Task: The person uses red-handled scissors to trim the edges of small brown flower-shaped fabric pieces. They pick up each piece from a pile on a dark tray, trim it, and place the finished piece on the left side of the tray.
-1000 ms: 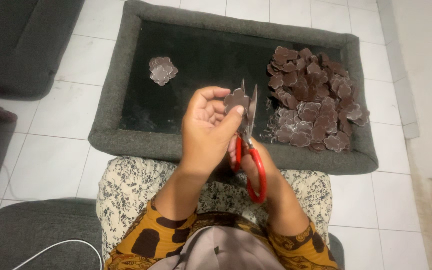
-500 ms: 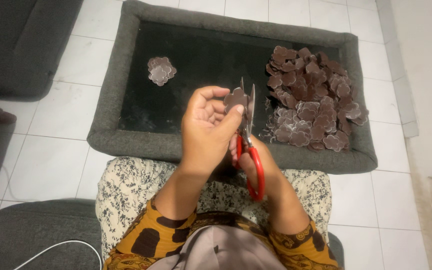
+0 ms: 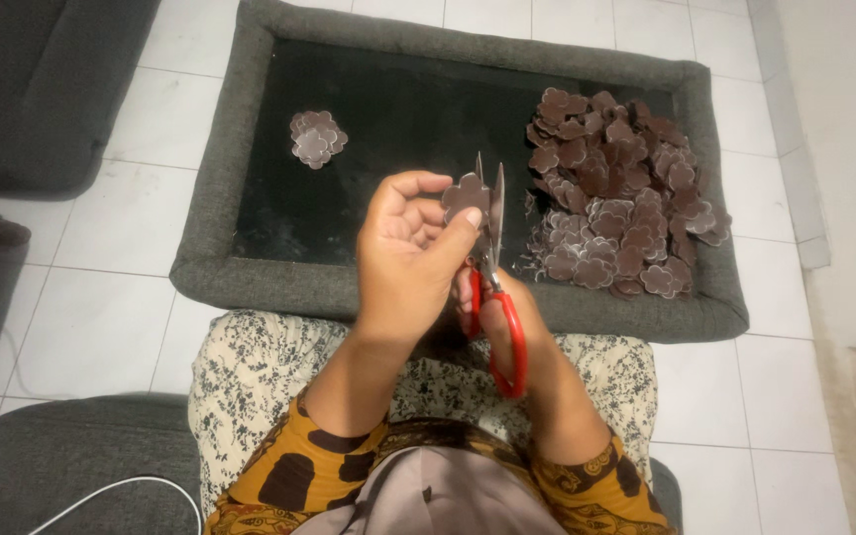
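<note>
The left hand [image 3: 410, 253] pinched a small brown flower-shaped piece [image 3: 466, 194] between thumb and fingers, holding it up above the near rim of the grey padded tray [image 3: 212, 213]. The piece was flat, dark brown, with rounded scalloped lobes and a paler edge. The right hand [image 3: 507, 322] gripped the red-handled scissors [image 3: 492, 287], whose blades pointed upward, slightly parted, just beside the piece's right edge. A large heap of like pieces [image 3: 621, 193] lay at the tray's right; a small stack [image 3: 317, 138] lay at its left.
</note>
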Demonstrator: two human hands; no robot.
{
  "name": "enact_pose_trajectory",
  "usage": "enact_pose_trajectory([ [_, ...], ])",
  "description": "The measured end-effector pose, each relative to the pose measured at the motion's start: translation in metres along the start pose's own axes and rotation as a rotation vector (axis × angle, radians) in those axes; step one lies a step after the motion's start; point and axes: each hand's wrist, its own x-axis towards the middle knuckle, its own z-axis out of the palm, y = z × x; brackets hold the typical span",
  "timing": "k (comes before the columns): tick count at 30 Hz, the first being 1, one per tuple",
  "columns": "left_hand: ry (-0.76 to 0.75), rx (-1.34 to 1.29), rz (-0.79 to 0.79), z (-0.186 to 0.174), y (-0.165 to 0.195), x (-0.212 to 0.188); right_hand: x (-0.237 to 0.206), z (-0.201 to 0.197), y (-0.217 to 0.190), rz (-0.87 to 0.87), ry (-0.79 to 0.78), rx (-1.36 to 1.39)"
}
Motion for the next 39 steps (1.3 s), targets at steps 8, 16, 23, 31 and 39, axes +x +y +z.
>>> enact_pose_trajectory([
  [8,-0.008,0.034,0.028,-0.006,-0.005,0.002,0.009,0.001,0.005,0.287,0.187,0.105],
  [16,-0.064,0.004,0.033,-0.011,0.001,0.003,0.005,-0.001,-0.004,0.245,0.107,0.065],
  [23,-0.087,0.074,0.005,-0.014,0.007,0.003,0.006,-0.008,0.003,0.294,0.096,0.083],
  [31,-0.13,0.198,0.037,-0.019,0.013,0.002,0.003,-0.017,0.013,0.243,0.012,0.063],
  [39,-0.14,0.256,0.034,-0.021,0.02,0.003,0.0,-0.022,0.017,0.177,-0.075,0.109],
])
